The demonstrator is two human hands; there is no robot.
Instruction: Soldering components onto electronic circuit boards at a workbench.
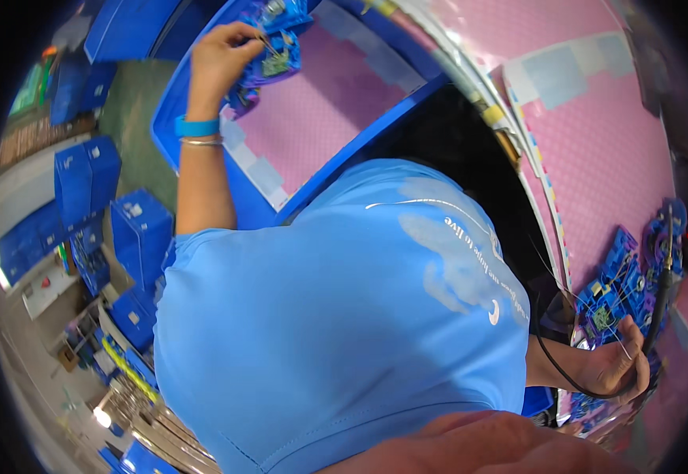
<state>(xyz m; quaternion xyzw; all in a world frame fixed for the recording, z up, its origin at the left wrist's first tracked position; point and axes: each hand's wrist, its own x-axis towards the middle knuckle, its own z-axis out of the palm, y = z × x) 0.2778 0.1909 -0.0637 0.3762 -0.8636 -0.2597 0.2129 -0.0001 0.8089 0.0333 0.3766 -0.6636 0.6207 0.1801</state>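
Right forearm (553, 359) behind blue shirt (344, 332)

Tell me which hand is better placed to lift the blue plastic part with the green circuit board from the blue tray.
Left. The left hand already touches that blue plastic part in the blue tray; the right hand grips a black corded tool far away.
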